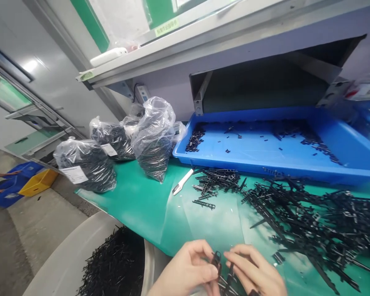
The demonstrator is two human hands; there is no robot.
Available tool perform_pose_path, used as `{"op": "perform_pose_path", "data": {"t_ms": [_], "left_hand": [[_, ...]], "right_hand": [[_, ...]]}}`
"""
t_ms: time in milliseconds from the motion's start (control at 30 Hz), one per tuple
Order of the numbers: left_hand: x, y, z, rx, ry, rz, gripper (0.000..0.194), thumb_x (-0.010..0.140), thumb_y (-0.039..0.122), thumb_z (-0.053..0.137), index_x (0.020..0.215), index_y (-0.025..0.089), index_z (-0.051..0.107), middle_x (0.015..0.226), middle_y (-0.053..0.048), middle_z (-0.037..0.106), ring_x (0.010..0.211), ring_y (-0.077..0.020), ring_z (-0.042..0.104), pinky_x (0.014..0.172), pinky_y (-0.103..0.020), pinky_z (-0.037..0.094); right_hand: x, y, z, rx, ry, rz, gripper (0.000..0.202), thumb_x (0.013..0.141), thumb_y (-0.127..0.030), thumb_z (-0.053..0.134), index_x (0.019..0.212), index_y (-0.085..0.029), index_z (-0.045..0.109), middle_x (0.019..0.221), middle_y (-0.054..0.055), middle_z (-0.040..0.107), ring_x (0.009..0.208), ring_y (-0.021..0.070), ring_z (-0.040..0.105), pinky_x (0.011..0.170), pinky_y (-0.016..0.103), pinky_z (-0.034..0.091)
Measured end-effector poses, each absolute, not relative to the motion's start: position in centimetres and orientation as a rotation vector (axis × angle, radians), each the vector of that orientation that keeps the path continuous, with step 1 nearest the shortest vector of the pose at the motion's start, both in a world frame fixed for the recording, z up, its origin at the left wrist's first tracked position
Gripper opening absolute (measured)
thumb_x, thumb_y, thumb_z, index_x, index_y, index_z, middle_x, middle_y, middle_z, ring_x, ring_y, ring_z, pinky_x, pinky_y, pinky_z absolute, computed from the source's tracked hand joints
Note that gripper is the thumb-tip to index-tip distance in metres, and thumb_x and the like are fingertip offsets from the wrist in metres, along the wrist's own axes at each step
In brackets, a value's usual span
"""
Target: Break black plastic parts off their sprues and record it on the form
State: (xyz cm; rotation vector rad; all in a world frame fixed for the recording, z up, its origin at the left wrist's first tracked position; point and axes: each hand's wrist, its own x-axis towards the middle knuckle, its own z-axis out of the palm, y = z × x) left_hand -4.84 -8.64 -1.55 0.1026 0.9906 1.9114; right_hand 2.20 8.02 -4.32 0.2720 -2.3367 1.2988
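Close to the table's front edge, my left hand [193,267] pinches a black plastic part [216,260] between thumb and fingers. Beside it, my right hand [254,269] has its fingers closed on a thin black plastic strip [230,271]. The two pieces are very close together; whether they are still joined, I cannot tell. More dark strips show below, between the hands. To the right lies a large tangled heap of black plastic parts [296,218], and a smaller pile of similar parts [218,181] sits farther back on the green table mat [135,205].
A blue tray [249,166] with small black pieces stands at the back. A white-handled cutter [183,182] lies before it. Filled clear bags [156,139] stand at the left. Below the left edge is a large pale tub [64,255] of black scraps. A shelf [179,45] overhangs the table.
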Motion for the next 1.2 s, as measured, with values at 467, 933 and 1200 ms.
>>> {"op": "perform_pose_path", "data": {"t_ms": [467,933,1200], "left_hand": [[-6.4,-6.2,1.1,0.014,1.351,1.927,0.016,0.077,0.032,0.059,0.077,0.017,0.055,0.071,0.0,0.051,0.059,-0.0094,0.049,0.056,-0.021,0.041],[-7.7,-6.3,0.1,0.19,1.263,1.372,0.05,0.052,0.054,0.072,0.064,0.012,0.047,0.054,-0.001,0.049,0.043,-0.0038,0.034,0.037,-0.017,0.012],[-8.4,-4.2,0.9,0.264,1.292,1.485,0.029,0.075,0.04,0.056,0.07,0.015,0.043,0.06,0.001,0.052,0.035,-0.0002,0.02,0.035,-0.017,0.008]], "right_hand": [[2.2,7.9,-2.8,0.064,-2.354,1.527,0.027,0.089,-0.017,0.032,0.088,-0.018,0.059,0.076,0.005,0.061,0.068,0.0158,0.057,0.063,0.025,0.047],[3.4,8.2,-3.1,0.402,-2.62,1.402,0.037,0.092,-0.019,0.019,0.082,-0.014,0.054,0.07,0.007,0.054,0.063,0.0167,0.048,0.055,0.026,0.041],[3.9,8.6,-2.5,0.371,-2.448,1.467,0.033,0.092,-0.018,0.021,0.083,-0.015,0.053,0.073,0.007,0.056,0.069,0.0163,0.049,0.061,0.025,0.042]]}}
